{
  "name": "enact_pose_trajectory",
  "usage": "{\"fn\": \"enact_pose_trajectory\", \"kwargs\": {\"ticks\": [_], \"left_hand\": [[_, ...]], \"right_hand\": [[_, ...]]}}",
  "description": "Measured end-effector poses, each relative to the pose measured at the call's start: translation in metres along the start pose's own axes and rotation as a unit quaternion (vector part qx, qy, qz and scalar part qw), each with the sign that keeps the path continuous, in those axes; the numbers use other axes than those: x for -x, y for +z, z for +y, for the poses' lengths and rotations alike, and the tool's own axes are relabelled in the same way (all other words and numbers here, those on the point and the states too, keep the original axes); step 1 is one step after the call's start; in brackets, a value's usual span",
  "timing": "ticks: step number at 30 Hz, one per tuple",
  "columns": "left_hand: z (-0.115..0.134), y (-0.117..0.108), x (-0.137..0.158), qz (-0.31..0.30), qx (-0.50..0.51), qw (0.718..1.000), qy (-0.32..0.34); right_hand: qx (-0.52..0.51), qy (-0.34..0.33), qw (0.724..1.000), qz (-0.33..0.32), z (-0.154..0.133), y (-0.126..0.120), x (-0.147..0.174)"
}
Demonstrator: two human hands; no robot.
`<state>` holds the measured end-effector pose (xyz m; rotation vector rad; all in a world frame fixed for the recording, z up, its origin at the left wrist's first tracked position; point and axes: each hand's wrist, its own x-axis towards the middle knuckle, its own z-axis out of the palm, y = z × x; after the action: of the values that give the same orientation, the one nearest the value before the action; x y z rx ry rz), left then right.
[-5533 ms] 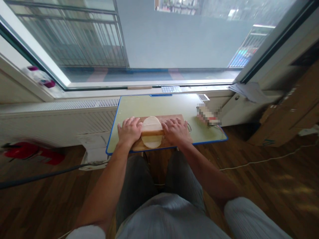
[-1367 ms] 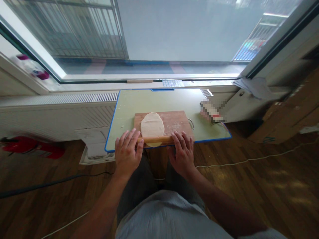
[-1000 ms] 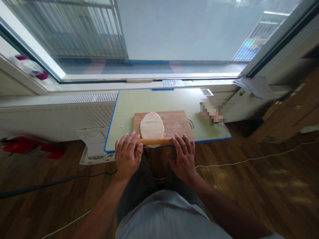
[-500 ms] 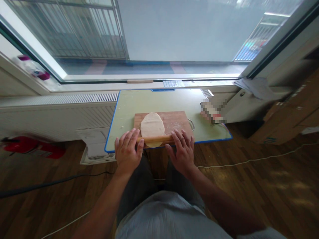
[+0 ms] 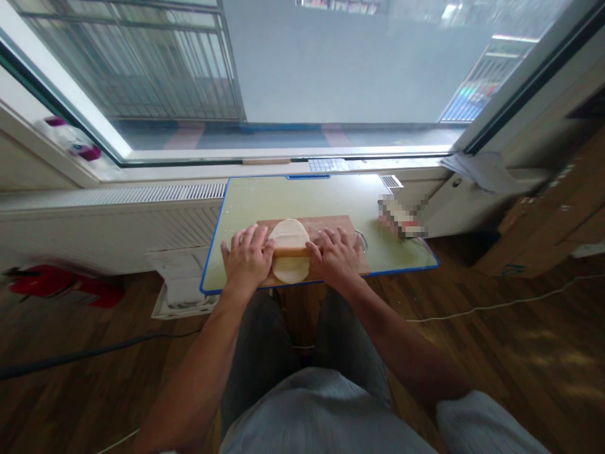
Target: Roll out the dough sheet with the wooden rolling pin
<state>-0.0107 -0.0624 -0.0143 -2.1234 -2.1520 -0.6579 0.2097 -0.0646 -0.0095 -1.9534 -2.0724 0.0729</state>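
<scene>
A flat, pale oval sheet of dough (image 5: 289,233) lies on a wooden cutting board (image 5: 333,222). Across the dough rests a wooden rolling pin (image 5: 292,252), with dough showing on both its far and near sides. My left hand (image 5: 248,255) is over the pin's left end, thumb against it. Over the right end lies my right hand (image 5: 339,255), its thumb beside the dough. Both palms cover the pin's ends, so only its middle shows. A metal handle (image 5: 362,241) sticks out at the board's right side.
The board sits on a small pale-green table (image 5: 265,195) with a blue rim. A blurred-out object (image 5: 401,217) lies at its right. Beyond stand a radiator (image 5: 118,221) and window. A red fire extinguisher (image 5: 66,285) is left, cardboard boxes (image 5: 524,239) right; cables cross the floor.
Both hands have pushed the rolling pin away from my body, from the dough's near edge to about its middle. More dough now shows on the near side.
</scene>
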Motion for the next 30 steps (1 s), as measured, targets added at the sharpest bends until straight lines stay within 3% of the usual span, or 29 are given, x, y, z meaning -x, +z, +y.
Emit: {"fn": "enact_pose_trajectory", "kwargs": {"ticks": [7,16,23,30], "left_hand": [[0.000,0.012,-0.040,-0.009,-0.010,1.000,-0.028],[0.003,0.015,-0.092,-0.103,-0.018,0.993,-0.047],[0.003,0.023,-0.125,-0.088,-0.016,0.994,-0.066],[0.005,0.031,-0.155,-0.055,-0.003,0.996,-0.064]], "right_hand": [[0.049,-0.002,0.998,-0.045,-0.005,-0.008,-0.048],[0.067,-0.078,0.993,-0.060,0.000,-0.017,-0.084],[0.001,0.025,0.999,-0.044,-0.005,-0.001,-0.131],[0.018,0.036,0.999,-0.033,-0.004,0.011,-0.166]]}}
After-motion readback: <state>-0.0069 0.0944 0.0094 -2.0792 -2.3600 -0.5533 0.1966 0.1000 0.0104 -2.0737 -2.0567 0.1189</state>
